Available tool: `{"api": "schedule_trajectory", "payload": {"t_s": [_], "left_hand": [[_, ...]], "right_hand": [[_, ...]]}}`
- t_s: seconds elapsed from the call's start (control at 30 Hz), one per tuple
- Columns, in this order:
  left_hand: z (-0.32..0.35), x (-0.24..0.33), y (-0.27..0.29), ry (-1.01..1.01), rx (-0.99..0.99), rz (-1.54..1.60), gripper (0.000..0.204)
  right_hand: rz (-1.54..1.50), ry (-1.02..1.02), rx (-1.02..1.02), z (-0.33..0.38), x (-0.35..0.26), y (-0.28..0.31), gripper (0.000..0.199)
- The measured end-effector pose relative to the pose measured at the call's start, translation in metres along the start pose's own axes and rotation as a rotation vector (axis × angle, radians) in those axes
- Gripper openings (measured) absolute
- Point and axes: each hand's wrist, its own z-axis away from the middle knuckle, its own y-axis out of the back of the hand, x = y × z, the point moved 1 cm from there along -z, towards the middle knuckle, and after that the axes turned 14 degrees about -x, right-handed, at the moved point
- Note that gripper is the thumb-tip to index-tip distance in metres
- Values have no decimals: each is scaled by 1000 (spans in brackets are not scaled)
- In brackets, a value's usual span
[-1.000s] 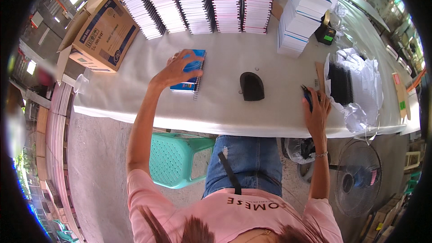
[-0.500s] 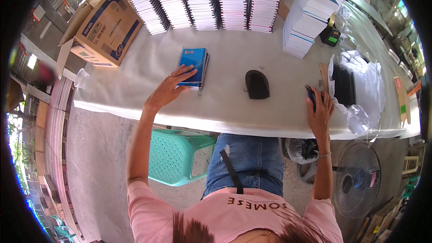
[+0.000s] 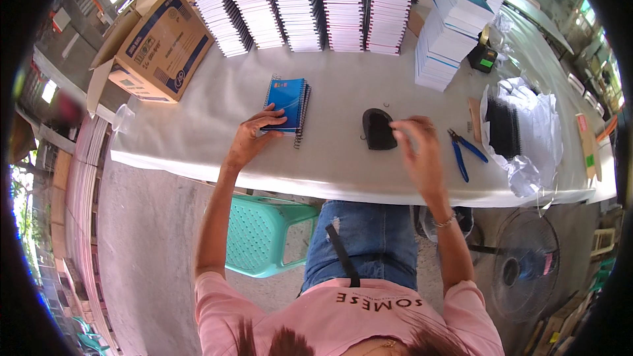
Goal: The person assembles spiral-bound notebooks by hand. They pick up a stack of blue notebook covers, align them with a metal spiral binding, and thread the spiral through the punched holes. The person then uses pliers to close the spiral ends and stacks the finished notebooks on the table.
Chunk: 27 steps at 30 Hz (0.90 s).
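Left hand on a blue notebook, right hand above a black coil piece.

The left hand (image 3: 249,137) lies with spread fingers on the near edge of the blue spiral notebook (image 3: 287,100), pressing it flat on the white table (image 3: 198,125) and not closing around it. The right hand (image 3: 417,147) is blurred; its fingertips seem to pinch something thin just beside the black binding piece (image 3: 378,129), but if it really holds something cannot be told. With such a light press, the notebook could slide or its wire could catch. The blue pliers (image 3: 461,153) lie near the right wrist and could be knocked. The contents of the white bag (image 3: 527,125) and the small loose parts beside the black piece are hard to make out.
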Motion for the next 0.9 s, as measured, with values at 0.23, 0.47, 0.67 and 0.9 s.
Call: {"api": "schedule_trajectory", "payload": {"t_s": [0.23,0.47,0.67,0.9], "left_hand": [[-1,18,-2,173,152,43,70],[-1,6,-8,103,101,10,68],[0,8,-8,147,109,-1,67],[-2,10,-10,102,165,-61,63]], "right_hand": [[-455,186,-142,-62,-43,-120,25],[-617,47,-185,-65,-58,-146,27],[-728,-17,-305,-63,-66,-147,32],[-604,-5,-144,-66,-54,-167,39]]}}
